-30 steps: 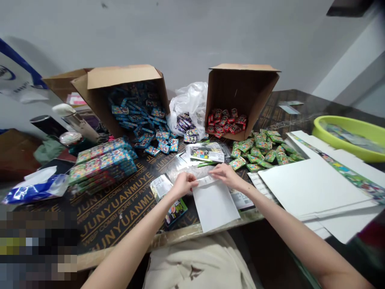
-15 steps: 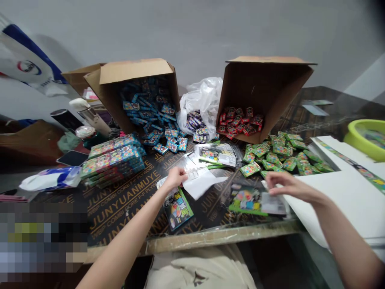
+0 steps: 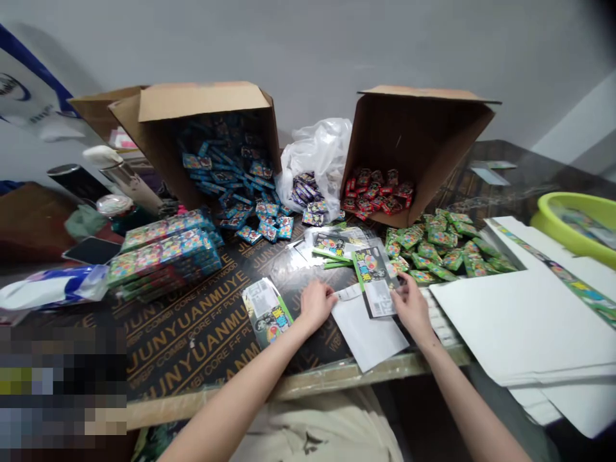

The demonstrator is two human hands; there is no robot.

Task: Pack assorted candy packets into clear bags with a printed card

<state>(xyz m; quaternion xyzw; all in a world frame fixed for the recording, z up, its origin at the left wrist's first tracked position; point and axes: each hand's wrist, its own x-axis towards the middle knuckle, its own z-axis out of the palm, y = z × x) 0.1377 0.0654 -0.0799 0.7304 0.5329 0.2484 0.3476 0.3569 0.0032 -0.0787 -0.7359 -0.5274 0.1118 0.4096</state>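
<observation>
1. Head view: my right hand [image 3: 412, 309] pinches the printed card [image 3: 378, 285] by its edge, over the white sheet's [image 3: 369, 337] twelve-o'clock end.
2. My left hand [image 3: 316, 304] is at the sheet's ten-o'clock corner; I can't tell its grip.
3. Green packets [image 3: 440, 240] lie at the card's two o'clock.

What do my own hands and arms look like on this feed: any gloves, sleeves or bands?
The left hand and right hand are ungloved. The left forearm and right forearm are bare as far as the view shows, with no sleeve, cuff, watch or band. I can make out no rings.
</observation>
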